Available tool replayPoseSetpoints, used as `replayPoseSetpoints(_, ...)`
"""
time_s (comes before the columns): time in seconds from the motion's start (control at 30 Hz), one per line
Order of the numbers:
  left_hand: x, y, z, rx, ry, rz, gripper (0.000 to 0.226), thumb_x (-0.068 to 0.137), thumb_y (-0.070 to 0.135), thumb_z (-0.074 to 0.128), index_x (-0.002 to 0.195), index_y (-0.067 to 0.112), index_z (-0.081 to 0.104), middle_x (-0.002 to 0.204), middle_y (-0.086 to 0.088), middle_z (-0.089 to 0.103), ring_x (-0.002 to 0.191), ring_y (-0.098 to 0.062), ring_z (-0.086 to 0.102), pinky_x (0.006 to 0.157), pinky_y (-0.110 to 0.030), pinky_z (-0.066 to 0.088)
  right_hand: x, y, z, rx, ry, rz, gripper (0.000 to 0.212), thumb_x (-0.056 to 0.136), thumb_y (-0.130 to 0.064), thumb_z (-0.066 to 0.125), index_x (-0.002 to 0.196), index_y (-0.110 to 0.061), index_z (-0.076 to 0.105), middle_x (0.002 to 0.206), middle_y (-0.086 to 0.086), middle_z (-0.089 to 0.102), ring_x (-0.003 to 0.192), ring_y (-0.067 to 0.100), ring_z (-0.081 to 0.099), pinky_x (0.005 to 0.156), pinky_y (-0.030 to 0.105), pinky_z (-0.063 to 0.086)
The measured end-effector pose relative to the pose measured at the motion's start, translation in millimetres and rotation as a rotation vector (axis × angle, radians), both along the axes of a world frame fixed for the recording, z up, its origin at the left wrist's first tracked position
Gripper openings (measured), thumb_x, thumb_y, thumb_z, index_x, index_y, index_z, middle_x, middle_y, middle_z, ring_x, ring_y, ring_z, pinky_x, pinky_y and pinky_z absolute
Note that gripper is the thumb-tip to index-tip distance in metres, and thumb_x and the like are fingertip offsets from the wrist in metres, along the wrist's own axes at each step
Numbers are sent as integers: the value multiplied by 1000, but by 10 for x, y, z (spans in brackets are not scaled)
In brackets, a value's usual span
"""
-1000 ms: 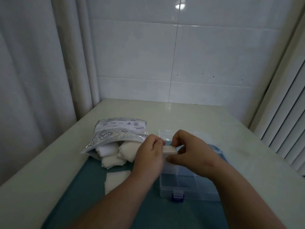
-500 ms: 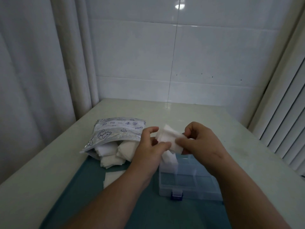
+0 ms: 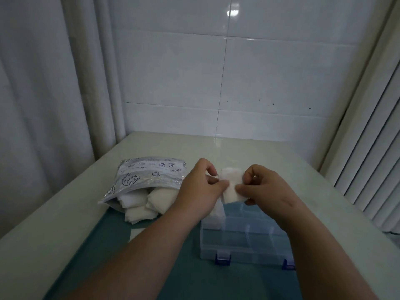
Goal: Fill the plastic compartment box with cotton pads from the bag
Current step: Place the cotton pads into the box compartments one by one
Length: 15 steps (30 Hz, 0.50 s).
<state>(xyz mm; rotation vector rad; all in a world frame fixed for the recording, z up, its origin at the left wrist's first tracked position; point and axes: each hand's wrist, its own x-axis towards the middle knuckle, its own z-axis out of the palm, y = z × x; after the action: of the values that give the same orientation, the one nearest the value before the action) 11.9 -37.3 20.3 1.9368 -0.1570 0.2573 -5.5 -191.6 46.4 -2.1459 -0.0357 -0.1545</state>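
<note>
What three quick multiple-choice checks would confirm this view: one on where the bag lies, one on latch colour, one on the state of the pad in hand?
1. Where does the printed zip bag lie relative to the clear compartment box?
A. To its left
B. To its right
C. Inside it

2. What colour are the box's latches?
A. Red
B. Blue
C. Yellow

3. How is the raised cotton pad held?
A. By one hand only
B. It lies loose in a compartment
C. Pinched by both hands

Key:
1 A: the bag, with pads spilling from its mouth, sits left of the box.
2 B: both latches on the box's near edge are blue.
3 C: the left hand and the right hand each pinch an edge of the pad.
</note>
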Motion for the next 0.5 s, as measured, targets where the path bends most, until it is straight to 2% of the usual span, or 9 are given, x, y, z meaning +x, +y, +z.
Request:
replayPoseSetpoints(0.1, 3, -87, -18, 190, -2, -25, 16, 87, 28, 67, 80, 24, 53, 76, 4, 63, 70, -16, 58, 61, -28, 44, 20, -59, -29, -84, 44, -5, 14, 84, -12, 69, 79, -14, 55, 84, 8, 70, 75, 26, 68, 74, 44, 60)
replayPoseSetpoints(0.2, -16, -135, -29, 457, 8, -69, 3, 94, 30, 54, 92, 28, 53, 89, 2, 65, 86, -23, 60, 78, -37, 50, 46, -59, -75, -166, 108, 12, 8, 86, -14, 66, 84, -17, 58, 85, 8, 69, 66, 21, 66, 75, 44, 60)
replayPoseSetpoints(0.27, -39, -153, -23, 594, -9, -69, 5, 96, 30, 48, 100, 29, 51, 96, 2, 65, 93, -25, 58, 85, -39, 48, 72, -49, -108, -211, 133, 11, 6, 88, -16, 62, 83, -20, 61, 84, 6, 68, 65, 18, 65, 74, 40, 61)
replayPoseSetpoints(0.37, -43, -174, -26, 645, 42, -93, 8, 96, 30, 47, 103, 31, 52, 101, 4, 63, 100, -25, 57, 92, -41, 45, 104, -49, -143, -271, 167, -2, 8, 89, -18, 61, 82, -22, 62, 84, 4, 67, 67, 17, 67, 74, 39, 61)
replayPoseSetpoints(0.5, -8, -177, -41, 638, 102, -106, 12, 95, 22, 50, 95, 34, 51, 87, 11, 51, 101, -23, 56, 92, -39, 44, 131, -39, -172, -321, 229, -6, 11, 88, -17, 65, 79, -23, 61, 86, 2, 65, 74, 18, 67, 77, 36, 61)
